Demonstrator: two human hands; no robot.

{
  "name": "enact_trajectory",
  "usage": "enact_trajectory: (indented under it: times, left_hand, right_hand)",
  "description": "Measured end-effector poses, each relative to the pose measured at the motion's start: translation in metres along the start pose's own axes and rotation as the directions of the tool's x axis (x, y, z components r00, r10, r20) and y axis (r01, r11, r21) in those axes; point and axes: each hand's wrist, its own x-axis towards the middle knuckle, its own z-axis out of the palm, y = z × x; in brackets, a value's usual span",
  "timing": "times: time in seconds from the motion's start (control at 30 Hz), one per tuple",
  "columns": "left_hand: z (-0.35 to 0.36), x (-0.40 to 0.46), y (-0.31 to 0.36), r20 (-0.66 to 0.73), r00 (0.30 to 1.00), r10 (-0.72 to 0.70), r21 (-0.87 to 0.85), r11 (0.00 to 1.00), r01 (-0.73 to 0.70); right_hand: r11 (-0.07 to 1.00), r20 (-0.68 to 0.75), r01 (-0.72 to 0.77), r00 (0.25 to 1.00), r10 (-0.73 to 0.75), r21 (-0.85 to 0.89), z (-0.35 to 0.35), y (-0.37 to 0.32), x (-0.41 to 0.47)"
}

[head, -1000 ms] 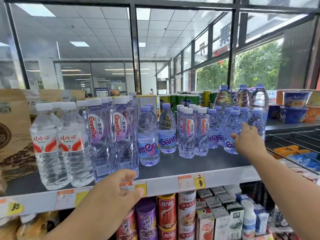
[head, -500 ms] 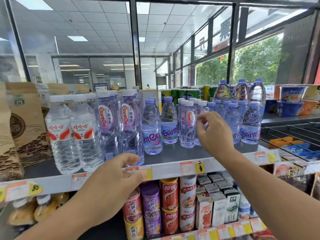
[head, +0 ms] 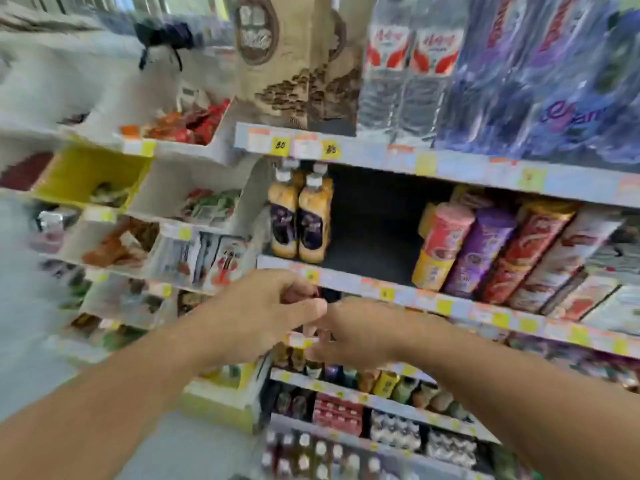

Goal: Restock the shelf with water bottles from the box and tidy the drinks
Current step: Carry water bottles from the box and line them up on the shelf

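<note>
The picture is motion-blurred. Water bottles stand on the top shelf [head: 450,164] at the upper right: clear ones with red-and-white labels [head: 408,64] and purple-labelled ones [head: 554,81] beside them. My left hand [head: 263,313] and my right hand [head: 360,334] meet low in the middle, in front of the edge of the second shelf [head: 398,294], fingertips close together or touching. Their fingers are curled. I see nothing held in either hand, though the blur hides the detail. No box is in view.
Brown paper bags [head: 277,53] stand left of the water. Two beige drink bottles [head: 298,216] and stacked drink cups [head: 485,251] are on the second shelf. Lower shelves hold cans and small bottles [head: 346,410]. A snack rack with a yellow bin [head: 86,171] is on the left.
My view has swung down and to the left. My right hand left the bottles on the top shelf and dropped; both hands now meet in front of the second shelf.
</note>
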Motion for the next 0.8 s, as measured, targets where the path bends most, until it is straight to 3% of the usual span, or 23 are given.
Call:
enact_trajectory:
  times: [0.13, 0.27, 0.37, 0.53, 0.7, 0.8]
  left_hand:
    - [0.0, -0.045, -0.122, 0.073, 0.978, -0.196, -0.116, 0.972, 0.203]
    - [0.021, -0.077, -0.235, 0.119, 0.918, -0.377, -0.278, 0.875, 0.396]
    - [0.055, -0.094, -0.321, 0.158, 0.868, -0.471, -0.34, 0.799, 0.495]
    - [0.151, -0.098, -0.462, 0.253, 0.698, -0.67, -0.44, 0.562, 0.7]
    - [0.272, -0.086, -0.566, 0.369, 0.644, -0.67, -0.453, 0.475, 0.754]
    - [0.342, -0.068, -0.61, 0.441, 0.62, -0.649, -0.427, 0.456, 0.781]
  right_hand:
    - [0.998, 0.224, -0.05, 0.974, 0.039, 0.042, 0.11, -0.044, 0.086]
    - [0.984, 0.432, -0.131, 0.9, 0.064, 0.125, 0.239, -0.072, 0.164]
    - [0.948, 0.555, -0.277, 0.819, 0.146, 0.16, 0.346, -0.083, 0.208]
    - [0.868, 0.695, -0.474, 0.675, 0.247, 0.151, 0.545, -0.064, 0.253]
    - [0.562, 0.727, -0.793, 0.527, 0.439, 0.235, 0.695, -0.039, 0.27]
    - [0.191, 0.769, -0.94, 0.34, 0.542, 0.281, 0.778, -0.019, 0.28]
